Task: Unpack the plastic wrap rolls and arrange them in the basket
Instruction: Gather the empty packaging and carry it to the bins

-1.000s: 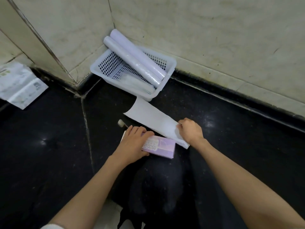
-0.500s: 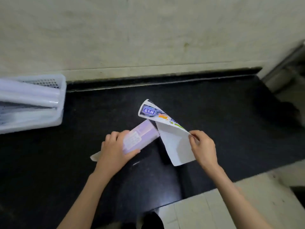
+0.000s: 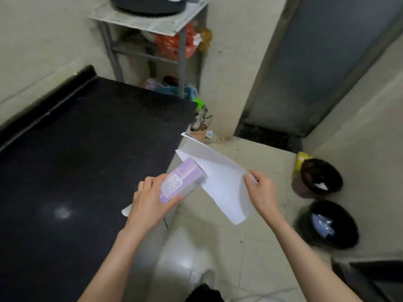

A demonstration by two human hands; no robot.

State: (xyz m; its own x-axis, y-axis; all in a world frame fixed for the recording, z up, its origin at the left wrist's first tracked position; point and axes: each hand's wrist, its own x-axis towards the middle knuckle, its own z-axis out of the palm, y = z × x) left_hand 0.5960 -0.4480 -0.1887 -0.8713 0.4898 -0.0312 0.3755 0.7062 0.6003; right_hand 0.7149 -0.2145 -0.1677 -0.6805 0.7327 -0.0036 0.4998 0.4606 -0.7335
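— Two hands are working at the centre of our view. Which one are we holding the roll with?

— We are gripping the purple plastic wrap roll (image 3: 182, 183) with our left hand (image 3: 150, 202), fingers and thumb curled round its lower half. The roll is tilting up toward one o'clock, hanging in the air just past the edge of the black countertop (image 3: 87, 149), which is filling the nine o'clock side.

— And the right hand?

— Our right hand (image 3: 262, 192) is pinching the edge of the white paper wrapper (image 3: 222, 182), at three o'clock from the roll. The sheet is spreading open from the roll's upper end, its far corner pointing toward twelve o'clock and its lower corner drooping toward five o'clock. A small bit of white is also sticking out below our left hand, at seven o'clock.

— What else are we seeing around us?

— A metal rack (image 3: 152, 25) is standing at twelve o'clock with red bags on its lower shelf. Two dark bins are sitting on the tiled floor (image 3: 218, 247) at three to four o'clock: the farther bin (image 3: 318, 177) and the nearer bin (image 3: 327, 225). A grey door (image 3: 316, 62) is rising at one o'clock.

— And the basket?

— We are not seeing it from here.
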